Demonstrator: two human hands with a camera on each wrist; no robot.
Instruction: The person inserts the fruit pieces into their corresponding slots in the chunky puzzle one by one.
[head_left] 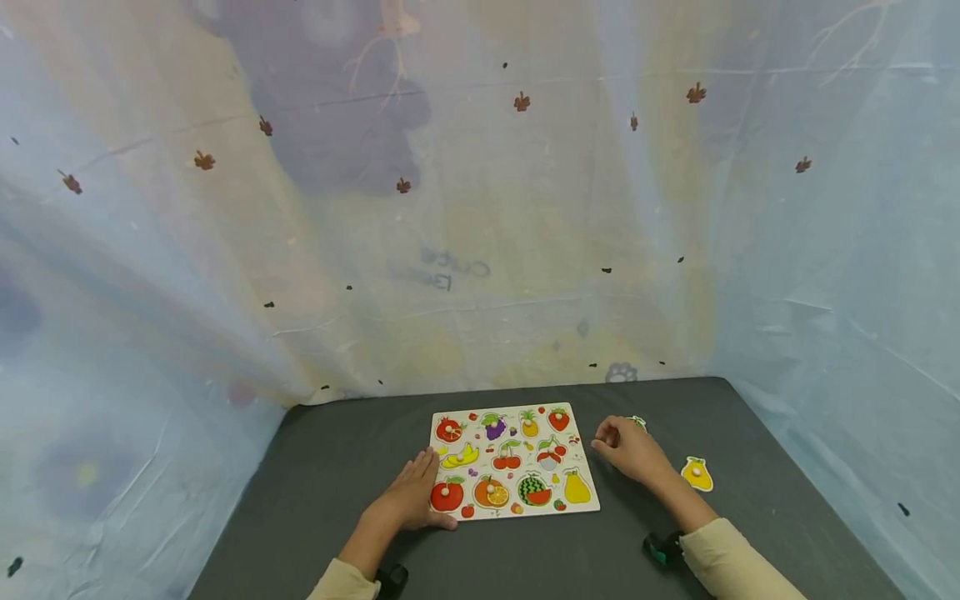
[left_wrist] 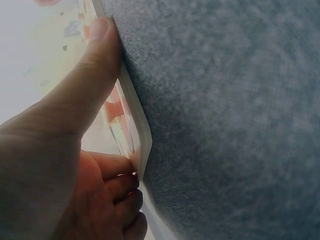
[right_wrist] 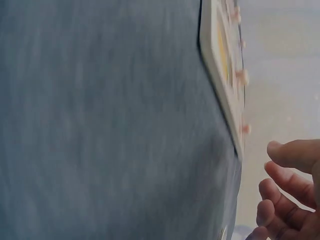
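Note:
A white fruit puzzle board (head_left: 519,408) lies flat on the dark table, its pieces bearing small round knobs. My left hand (head_left: 412,493) rests at its near left corner, fingers extended along the left edge and thumb along the front edge, as the left wrist view also shows. Just off the board's right edge is my right hand (head_left: 633,452), fingers loosely bent, nothing between thumb and fingertips in the right wrist view. Beyond that hand a loose puzzle piece (head_left: 637,422) is mostly hidden. A yellow pear-shaped piece (head_left: 697,473) with a knob lies right of the right hand.
The dark grey table (head_left: 345,442) runs back to a pale printed curtain (head_left: 480,333), which also encloses both sides. A black band with a green part (head_left: 662,550) is at the right wrist, and another dark band (head_left: 392,581) at the left.

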